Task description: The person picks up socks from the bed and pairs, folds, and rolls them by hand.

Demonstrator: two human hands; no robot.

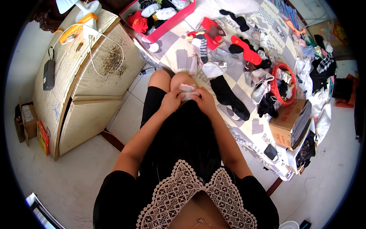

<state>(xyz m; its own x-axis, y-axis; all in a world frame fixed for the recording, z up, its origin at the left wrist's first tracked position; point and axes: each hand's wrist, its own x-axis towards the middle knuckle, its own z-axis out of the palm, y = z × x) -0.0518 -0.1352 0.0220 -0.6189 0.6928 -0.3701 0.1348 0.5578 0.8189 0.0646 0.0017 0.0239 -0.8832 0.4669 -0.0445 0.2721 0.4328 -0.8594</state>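
Above my knees, both hands hold a small white and pink sock [187, 88], bunched or folded up. My left hand [172, 102] grips it from the left, thumb and fingers pressed together. From the other side, my right hand [204, 101] pinches its right end. On the bed to the right lie a long black sock [228, 97] and a white sock [213, 70]. A striped sock [199, 47] and a red sock [248, 51] rest farther up among several other socks.
A pink box [155, 37] of socks stands at the top of the bed [257, 128]. Right are a red basket [273, 84], a cardboard box [279, 131] and a clothes heap [318, 72]. A wooden cabinet [101, 86] with a lamp [87, 11] stands left.
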